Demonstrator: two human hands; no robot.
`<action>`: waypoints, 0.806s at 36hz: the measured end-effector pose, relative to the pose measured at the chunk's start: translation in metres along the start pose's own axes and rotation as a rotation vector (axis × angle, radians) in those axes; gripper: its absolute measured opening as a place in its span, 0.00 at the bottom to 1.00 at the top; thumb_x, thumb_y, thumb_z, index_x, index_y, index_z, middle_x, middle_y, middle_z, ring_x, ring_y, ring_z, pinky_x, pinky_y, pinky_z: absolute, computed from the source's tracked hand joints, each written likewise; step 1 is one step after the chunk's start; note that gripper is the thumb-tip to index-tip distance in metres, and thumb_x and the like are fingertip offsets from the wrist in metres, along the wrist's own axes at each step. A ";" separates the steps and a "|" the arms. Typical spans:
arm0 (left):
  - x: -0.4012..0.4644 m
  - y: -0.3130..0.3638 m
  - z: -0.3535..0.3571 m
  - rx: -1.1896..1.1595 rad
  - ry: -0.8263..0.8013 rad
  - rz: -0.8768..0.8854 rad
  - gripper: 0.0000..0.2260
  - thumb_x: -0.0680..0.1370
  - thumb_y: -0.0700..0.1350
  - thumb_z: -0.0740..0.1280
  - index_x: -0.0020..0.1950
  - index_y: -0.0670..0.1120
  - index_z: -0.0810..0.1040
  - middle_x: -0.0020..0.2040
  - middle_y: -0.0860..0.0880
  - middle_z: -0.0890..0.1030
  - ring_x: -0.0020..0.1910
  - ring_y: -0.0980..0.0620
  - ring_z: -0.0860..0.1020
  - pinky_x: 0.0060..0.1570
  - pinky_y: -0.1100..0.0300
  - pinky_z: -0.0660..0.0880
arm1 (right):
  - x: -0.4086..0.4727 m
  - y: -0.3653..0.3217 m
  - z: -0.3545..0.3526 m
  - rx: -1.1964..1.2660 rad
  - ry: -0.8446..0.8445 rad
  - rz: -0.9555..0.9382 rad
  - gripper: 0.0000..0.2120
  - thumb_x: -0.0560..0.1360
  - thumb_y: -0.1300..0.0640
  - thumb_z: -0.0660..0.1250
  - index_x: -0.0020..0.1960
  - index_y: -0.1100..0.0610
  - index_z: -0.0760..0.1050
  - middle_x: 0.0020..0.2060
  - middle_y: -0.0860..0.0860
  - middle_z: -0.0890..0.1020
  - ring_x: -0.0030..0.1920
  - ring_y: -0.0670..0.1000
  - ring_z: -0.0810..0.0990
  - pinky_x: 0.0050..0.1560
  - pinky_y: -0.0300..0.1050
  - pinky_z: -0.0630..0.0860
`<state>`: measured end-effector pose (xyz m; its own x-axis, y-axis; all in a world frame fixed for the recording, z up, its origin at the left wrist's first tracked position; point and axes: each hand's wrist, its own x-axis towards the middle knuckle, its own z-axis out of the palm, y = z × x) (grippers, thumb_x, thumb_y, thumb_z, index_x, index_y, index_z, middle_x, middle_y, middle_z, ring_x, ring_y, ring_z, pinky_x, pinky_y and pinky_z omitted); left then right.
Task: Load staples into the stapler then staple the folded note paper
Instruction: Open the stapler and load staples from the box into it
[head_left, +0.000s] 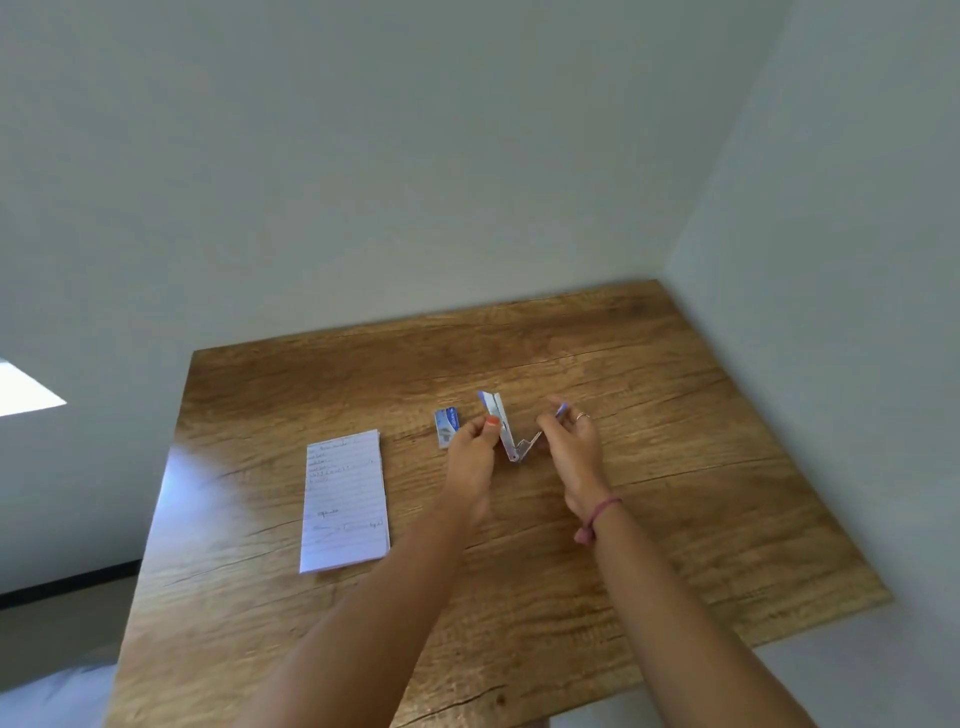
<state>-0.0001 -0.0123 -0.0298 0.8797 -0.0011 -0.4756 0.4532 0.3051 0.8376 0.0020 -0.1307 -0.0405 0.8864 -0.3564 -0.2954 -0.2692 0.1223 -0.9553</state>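
Observation:
A small blue-and-silver stapler (506, 428) is hinged wide open in a V above the wooden table (675, 467). My left hand (470, 457) pinches its upright top arm near the middle. My right hand (574, 441) grips the other arm, whose blue tip shows past my fingers. A small blue-and-white staple box (447, 426) lies on the table just left of my left hand. The folded lined note paper (345, 504), with handwriting on it, lies flat further left, apart from both hands. Whether staples sit in the stapler's channel cannot be seen.
The table stands in a corner, with pale walls (831, 260) close behind it and on the right. Its left and near edges drop to the floor (57, 639). A pink band (597, 517) circles my right wrist.

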 end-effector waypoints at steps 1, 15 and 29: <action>0.001 0.000 0.000 -0.051 -0.010 0.010 0.08 0.83 0.40 0.59 0.49 0.40 0.76 0.43 0.44 0.80 0.43 0.50 0.80 0.52 0.54 0.78 | 0.000 -0.001 -0.001 0.015 0.005 -0.002 0.16 0.74 0.63 0.66 0.61 0.55 0.75 0.39 0.50 0.76 0.36 0.42 0.75 0.37 0.31 0.74; 0.002 -0.012 -0.018 -0.353 -0.145 0.042 0.12 0.83 0.38 0.58 0.64 0.41 0.74 0.53 0.47 0.81 0.55 0.52 0.78 0.60 0.59 0.74 | -0.021 0.004 -0.006 -0.734 0.107 -0.508 0.15 0.76 0.53 0.67 0.61 0.53 0.77 0.59 0.51 0.79 0.62 0.53 0.73 0.63 0.49 0.68; -0.004 -0.009 -0.024 -0.454 -0.290 0.028 0.15 0.76 0.42 0.64 0.62 0.39 0.76 0.59 0.41 0.80 0.63 0.45 0.75 0.68 0.52 0.70 | -0.005 -0.043 0.006 -0.761 -0.437 -0.661 0.12 0.72 0.46 0.68 0.52 0.50 0.82 0.43 0.43 0.82 0.43 0.43 0.80 0.45 0.41 0.79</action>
<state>-0.0115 0.0083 -0.0416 0.9233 -0.2306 -0.3073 0.3778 0.6898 0.6176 0.0111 -0.1281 0.0019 0.9578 0.2362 0.1641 0.2794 -0.6290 -0.7254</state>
